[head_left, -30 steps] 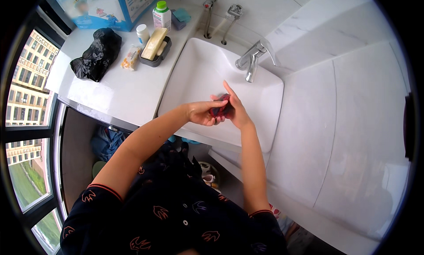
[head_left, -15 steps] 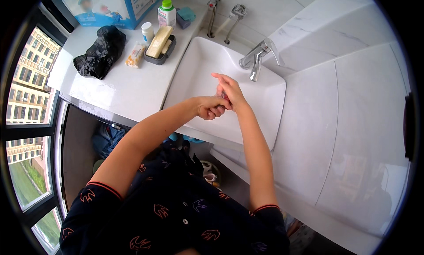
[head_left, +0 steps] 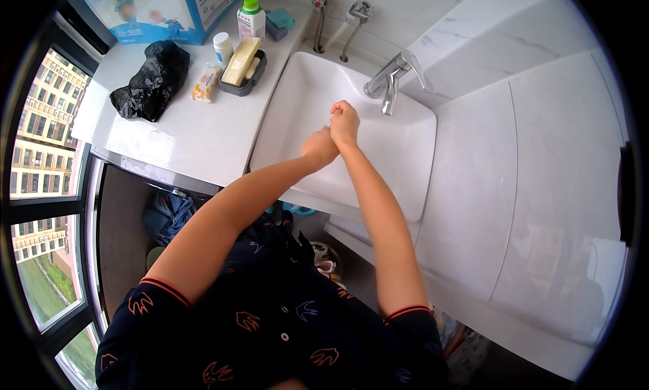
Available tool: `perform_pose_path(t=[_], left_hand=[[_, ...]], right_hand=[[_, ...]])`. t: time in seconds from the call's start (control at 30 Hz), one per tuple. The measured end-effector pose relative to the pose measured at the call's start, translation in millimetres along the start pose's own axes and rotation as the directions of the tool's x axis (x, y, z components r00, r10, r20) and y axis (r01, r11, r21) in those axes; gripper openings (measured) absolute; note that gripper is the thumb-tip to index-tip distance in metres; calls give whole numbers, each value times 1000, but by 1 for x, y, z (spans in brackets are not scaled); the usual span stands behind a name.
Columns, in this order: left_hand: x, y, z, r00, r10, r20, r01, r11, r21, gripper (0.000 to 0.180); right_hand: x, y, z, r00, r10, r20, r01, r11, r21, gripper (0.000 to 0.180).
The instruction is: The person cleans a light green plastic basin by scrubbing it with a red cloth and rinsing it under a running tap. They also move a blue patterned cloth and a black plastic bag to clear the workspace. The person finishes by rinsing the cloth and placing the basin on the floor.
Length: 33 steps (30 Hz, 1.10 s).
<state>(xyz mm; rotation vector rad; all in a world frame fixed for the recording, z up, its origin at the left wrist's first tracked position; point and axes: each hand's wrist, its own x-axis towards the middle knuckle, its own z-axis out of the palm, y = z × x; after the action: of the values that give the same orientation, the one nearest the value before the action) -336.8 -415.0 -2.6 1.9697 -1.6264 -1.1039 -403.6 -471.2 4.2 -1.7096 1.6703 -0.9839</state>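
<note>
Above the white sink (head_left: pixel 287 96), my two hands press against each other, below and left of the chrome faucet (head_left: pixel 393 79). My left hand (head_left: pixel 320 149) is closed against the inner side of the right, its fingers mostly out of sight. My right hand (head_left: pixel 345 125) has its fingers curled in, the knuckles toward the faucet. Whatever may lie between the palms is hidden. No water stream shows under the faucet.
Left of the sink, the counter (head_left: pixel 182 136) carries a black plastic bag (head_left: pixel 150 82), a small packet (head_left: pixel 205 84), a bar of soap (head_left: pixel 241 62) on a grey dish (head_left: pixel 253 81), a white bottle (head_left: pixel 222 46), a green-capped bottle (head_left: pixel 251 21) and a blue box (head_left: pixel 159 11).
My hands have moved slightly up toward the faucet and turned over. The right fingers, one of them stretched out before, are now curled in, and the left fingers have gone out of sight.
</note>
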Motion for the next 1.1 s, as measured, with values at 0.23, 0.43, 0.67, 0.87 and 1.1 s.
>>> perform_pose_path(t=[0.23, 0.43, 0.67, 0.87, 1.1], left_hand=[[-18, 3, -12, 999, 11, -49, -7, 996, 90, 34], [-21, -3, -9, 999, 30, 17, -32, 991, 127, 40], [-16, -17, -31, 951, 184, 248, -5, 812, -584, 41], [-33, -2, -41, 957, 275, 89, -174, 794, -582, 44], [-64, -52, -10, 966, 252, 61, -157, 756, -635, 46]], right_hand=[[-5, 4, 9, 995, 83, -48, -85, 996, -30, 16], [-16, 11, 10, 997, 54, -47, -58, 995, -82, 16], [-19, -10, -35, 942, 95, 322, -185, 947, 261, 18], [-52, -38, -71, 991, -39, 127, -22, 894, 448, 29], [-104, 16, -63, 850, 396, 348, -504, 805, 313, 37]])
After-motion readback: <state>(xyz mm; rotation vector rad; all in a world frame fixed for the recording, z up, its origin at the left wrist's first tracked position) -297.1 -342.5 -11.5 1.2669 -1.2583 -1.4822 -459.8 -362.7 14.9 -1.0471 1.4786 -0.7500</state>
